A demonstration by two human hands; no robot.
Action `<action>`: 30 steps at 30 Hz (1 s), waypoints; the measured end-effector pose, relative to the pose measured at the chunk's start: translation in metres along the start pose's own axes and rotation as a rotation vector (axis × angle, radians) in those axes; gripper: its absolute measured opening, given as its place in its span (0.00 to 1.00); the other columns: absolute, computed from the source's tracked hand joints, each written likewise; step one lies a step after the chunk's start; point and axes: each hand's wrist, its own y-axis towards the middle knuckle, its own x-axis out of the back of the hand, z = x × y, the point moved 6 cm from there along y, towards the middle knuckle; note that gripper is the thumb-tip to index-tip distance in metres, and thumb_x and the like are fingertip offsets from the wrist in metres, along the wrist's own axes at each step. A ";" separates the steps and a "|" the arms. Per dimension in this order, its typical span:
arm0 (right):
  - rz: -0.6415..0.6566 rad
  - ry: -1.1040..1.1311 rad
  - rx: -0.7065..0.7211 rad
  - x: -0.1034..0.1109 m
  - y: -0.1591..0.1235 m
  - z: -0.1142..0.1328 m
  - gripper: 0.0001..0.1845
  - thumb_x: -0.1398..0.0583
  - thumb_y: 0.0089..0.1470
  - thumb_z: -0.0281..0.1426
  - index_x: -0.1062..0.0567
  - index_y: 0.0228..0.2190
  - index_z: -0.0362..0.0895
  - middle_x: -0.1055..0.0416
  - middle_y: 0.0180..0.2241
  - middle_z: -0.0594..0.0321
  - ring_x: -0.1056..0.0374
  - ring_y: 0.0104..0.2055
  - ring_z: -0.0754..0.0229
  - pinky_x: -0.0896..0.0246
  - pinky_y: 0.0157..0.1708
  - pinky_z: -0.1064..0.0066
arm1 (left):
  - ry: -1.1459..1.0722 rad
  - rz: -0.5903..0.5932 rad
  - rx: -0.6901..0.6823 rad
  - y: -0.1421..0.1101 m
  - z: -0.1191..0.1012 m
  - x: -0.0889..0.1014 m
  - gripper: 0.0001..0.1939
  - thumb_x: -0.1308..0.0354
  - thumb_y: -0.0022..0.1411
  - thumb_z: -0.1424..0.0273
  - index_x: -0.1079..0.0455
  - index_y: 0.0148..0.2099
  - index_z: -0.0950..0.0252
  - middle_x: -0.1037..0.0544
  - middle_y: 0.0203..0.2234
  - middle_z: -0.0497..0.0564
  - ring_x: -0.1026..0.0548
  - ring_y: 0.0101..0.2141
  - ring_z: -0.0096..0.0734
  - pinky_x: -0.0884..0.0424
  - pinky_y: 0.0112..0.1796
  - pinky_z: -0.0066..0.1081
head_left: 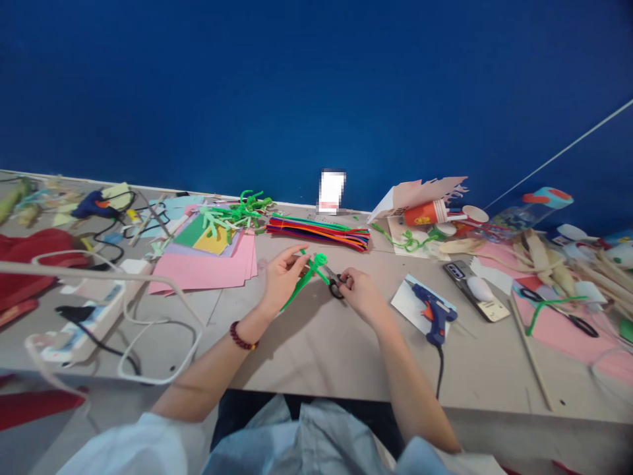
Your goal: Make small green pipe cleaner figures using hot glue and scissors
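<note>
Between the fingers of my left hand point(285, 277) is a green pipe cleaner piece point(320, 260), with a curled loop at its top and long stems trailing down to the left. My right hand point(360, 290) grips the black handles of a pair of scissors point(336, 286). The blades point up and left at the green stems, close to my left fingertips. Whether the blades touch the stem I cannot tell. Just beyond both hands lies a bundle of many-coloured pipe cleaners point(319, 232).
Pink paper sheets point(208, 269) and twisted green pipe cleaners point(242, 211) lie to the left, near a white power strip point(99, 310) with looping cables. On the right are a blue glue gun point(435, 310) on a card, a phone point(475, 290), a wooden stick point(531, 353) and orange paper cups point(425, 213).
</note>
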 end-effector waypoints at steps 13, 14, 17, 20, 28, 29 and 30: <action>0.041 0.811 0.056 -0.022 -0.008 0.027 0.12 0.39 0.46 0.40 0.26 0.28 0.44 0.30 0.22 0.65 0.35 0.21 0.65 0.39 0.23 0.74 | -0.047 0.062 0.092 -0.002 0.004 -0.006 0.17 0.41 0.52 0.57 0.29 0.37 0.67 0.24 0.24 0.48 0.27 0.23 0.24 0.30 0.25 0.24; 0.008 0.813 0.048 -0.020 -0.006 0.024 0.12 0.39 0.46 0.40 0.25 0.29 0.44 0.30 0.22 0.65 0.35 0.21 0.65 0.39 0.23 0.73 | -0.064 0.099 0.131 -0.002 0.008 -0.008 0.18 0.42 0.53 0.56 0.29 0.38 0.67 0.25 0.24 0.48 0.27 0.23 0.23 0.32 0.23 0.23; -0.107 0.739 0.093 -0.011 -0.004 0.019 0.12 0.39 0.46 0.39 0.24 0.29 0.44 0.28 0.25 0.63 0.34 0.24 0.63 0.39 0.25 0.72 | -0.072 0.269 0.253 -0.004 0.019 -0.019 0.18 0.39 0.50 0.57 0.29 0.37 0.68 0.26 0.21 0.47 0.29 0.21 0.22 0.35 0.21 0.21; -0.212 0.607 0.194 -0.001 -0.004 0.022 0.09 0.39 0.47 0.37 0.23 0.27 0.44 0.28 0.28 0.61 0.33 0.30 0.60 0.38 0.30 0.70 | -0.093 0.334 0.304 -0.008 0.026 -0.025 0.19 0.33 0.42 0.62 0.31 0.34 0.68 0.26 0.20 0.46 0.27 0.21 0.24 0.31 0.25 0.24; -0.278 0.615 0.156 0.001 -0.005 0.020 0.10 0.39 0.48 0.37 0.25 0.31 0.44 0.28 0.31 0.61 0.33 0.30 0.61 0.38 0.30 0.70 | -0.286 0.168 0.437 -0.008 0.039 -0.020 0.15 0.32 0.41 0.67 0.31 0.30 0.69 0.22 0.22 0.49 0.24 0.25 0.27 0.28 0.27 0.24; -0.288 0.615 0.147 0.002 -0.005 0.019 0.10 0.39 0.47 0.37 0.25 0.31 0.44 0.29 0.30 0.61 0.33 0.29 0.61 0.39 0.30 0.70 | -0.306 0.179 0.461 -0.009 0.041 -0.022 0.14 0.32 0.42 0.67 0.31 0.30 0.68 0.22 0.22 0.50 0.24 0.25 0.27 0.28 0.27 0.24; -0.298 0.609 0.148 0.003 -0.005 0.018 0.10 0.39 0.47 0.37 0.25 0.30 0.44 0.29 0.30 0.61 0.33 0.29 0.62 0.39 0.30 0.70 | -0.324 0.196 0.478 -0.010 0.041 -0.024 0.14 0.32 0.42 0.68 0.31 0.30 0.68 0.22 0.22 0.50 0.24 0.25 0.27 0.28 0.28 0.24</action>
